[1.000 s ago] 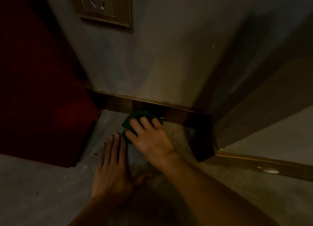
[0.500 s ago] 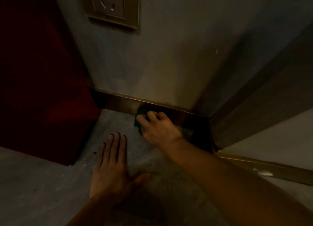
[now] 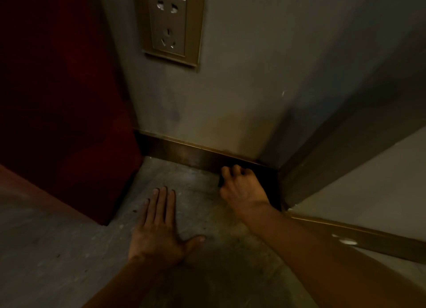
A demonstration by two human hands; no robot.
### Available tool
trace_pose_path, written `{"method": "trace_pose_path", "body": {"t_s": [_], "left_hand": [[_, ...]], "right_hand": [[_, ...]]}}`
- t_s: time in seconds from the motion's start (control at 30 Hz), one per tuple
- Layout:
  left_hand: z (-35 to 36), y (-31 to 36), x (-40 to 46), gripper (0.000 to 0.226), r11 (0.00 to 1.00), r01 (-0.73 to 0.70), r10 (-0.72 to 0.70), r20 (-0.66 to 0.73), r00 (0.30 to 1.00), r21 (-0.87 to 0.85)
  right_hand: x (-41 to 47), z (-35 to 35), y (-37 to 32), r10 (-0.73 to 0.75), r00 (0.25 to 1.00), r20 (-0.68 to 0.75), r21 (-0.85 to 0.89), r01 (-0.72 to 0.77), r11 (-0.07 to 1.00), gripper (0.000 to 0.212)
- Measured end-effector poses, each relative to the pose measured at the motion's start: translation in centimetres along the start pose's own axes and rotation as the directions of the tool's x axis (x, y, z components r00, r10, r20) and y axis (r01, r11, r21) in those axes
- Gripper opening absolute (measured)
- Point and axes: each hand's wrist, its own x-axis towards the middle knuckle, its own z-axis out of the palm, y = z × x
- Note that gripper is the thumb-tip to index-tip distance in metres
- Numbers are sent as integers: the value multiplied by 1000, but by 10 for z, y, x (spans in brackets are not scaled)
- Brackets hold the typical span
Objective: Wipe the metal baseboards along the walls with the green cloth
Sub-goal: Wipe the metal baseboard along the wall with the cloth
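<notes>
The right hand (image 3: 242, 187) had slid along the baseboard (image 3: 184, 152) toward the corner, a good way further right than it was a second earlier, when it worked near the middle of the strip. Its fingers were curled shut over the cloth (image 3: 220, 181), pressing it against the metal just where the strip met the floor (image 3: 184, 181). The cloth, plainly green and bunched under the hand a moment before, was now almost wholly hidden; only a dark edge showed at the left of the knuckles, too dim to tell its colour. The left hand (image 3: 161, 227) had not moved: it lay flat on the floor, fingers together and thumb spread out, well apart from the right hand and bearing the person's weight, I would judge. The view had also tipped up, so that the socket (image 3: 170, 26) on the wall (image 3: 230, 88) stood fully in sight above the strip. It seemed to me that this short stretch, from the red panel (image 3: 57, 100) on the left to the corner, was nearly covered by that one stroke. What remained, by my reckoning, was the dark corner itself and the second baseboard (image 3: 368, 234) running off along the right-hand wall, which bore a pale spot and looked untouched.
</notes>
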Motion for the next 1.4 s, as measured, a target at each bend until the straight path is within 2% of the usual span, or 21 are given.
{"method": "trace_pose_path", "body": {"t_s": [0.1,0.17,0.3,0.37,0.5,0.6,0.7,0.8,0.9,1.0,1.07,1.13,1.2,1.27,1.4], "left_hand": [[-4,-1,3,136,1000,9,-8,71,997,-12],[-7,-2,5,138,1000,9,-7,122,992,-19],[-16,-1,7,140,1000,-4,0,190,982,20],[-25,-5,7,140,999,-27,19,224,974,33],[-43,-7,3,133,999,-43,34,268,963,28],[-52,4,-1,128,998,-46,54,212,976,-42],[-60,20,-3,123,987,-133,144,123,982,-92],[-69,38,-5,124,957,-234,250,76,965,-174],[-78,67,-15,120,822,-383,431,20,902,-422],[-88,94,-27,126,682,-535,593,-50,803,-499],[-94,102,-31,120,651,-554,591,-111,799,-519],[-101,103,-35,100,623,-552,570,-162,806,-555],[-105,100,-41,72,614,-602,588,-212,780,-511],[-109,95,-45,54,631,-641,610,-230,758,-437],[-111,91,-49,55,679,-681,649,-209,732,-275]], "right_hand": [[-10,-2,9,43,999,21,-5,-43,999,37],[-19,-11,15,67,998,2,54,-67,996,33],[-44,-34,23,151,986,-77,307,-120,944,38],[-66,-41,31,179,975,-131,448,-103,888,43],[-119,-40,54,215,960,-180,611,-62,789,43],[-153,-26,68,247,960,-133,696,-87,712,47],[-176,-14,65,253,956,-147,733,-67,677,48],[-192,-10,49,326,932,-155,768,-94,633,48],[-200,-13,40,408,901,-149,852,-93,516,47],[-203,-17,38,438,880,-183,932,14,362,44],[-205,-17,35,416,887,-201,951,74,301,45],[-207,-15,32,385,899,-208,955,103,277,47],[-209,-13,30,353,911,-214,953,116,280,48],[-208,-12,27,332,916,-225,946,123,301,50],[-210,-5,22,366,907,-207,946,90,313,56]]}}
